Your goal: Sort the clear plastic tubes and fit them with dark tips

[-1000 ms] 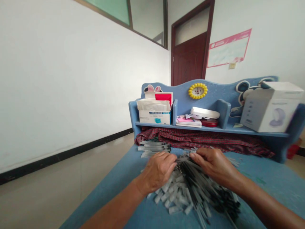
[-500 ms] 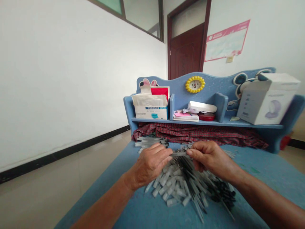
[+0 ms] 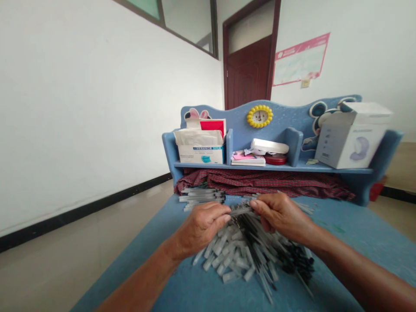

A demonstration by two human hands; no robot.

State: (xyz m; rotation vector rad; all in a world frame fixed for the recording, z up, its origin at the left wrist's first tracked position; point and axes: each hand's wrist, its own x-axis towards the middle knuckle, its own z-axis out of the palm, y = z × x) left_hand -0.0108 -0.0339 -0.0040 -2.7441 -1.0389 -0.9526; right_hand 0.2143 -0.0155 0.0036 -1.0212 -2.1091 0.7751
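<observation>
A loose heap of clear pen barrels and black refills lies on the blue desk. Above the heap, my left hand and my right hand face each other, both pinched on the same thin pen piece, one at each end. A neat row of pens lies flat on the desk behind my left hand.
A red checked cloth lies under the blue desk shelf. The shelf holds a box of masks, books with a white case and red tin, and a white carton. The desk's left edge drops to the floor.
Both hands have stayed together over the heap, working the same pen piece. The camera has shifted, so everything sits a little further left in view.
</observation>
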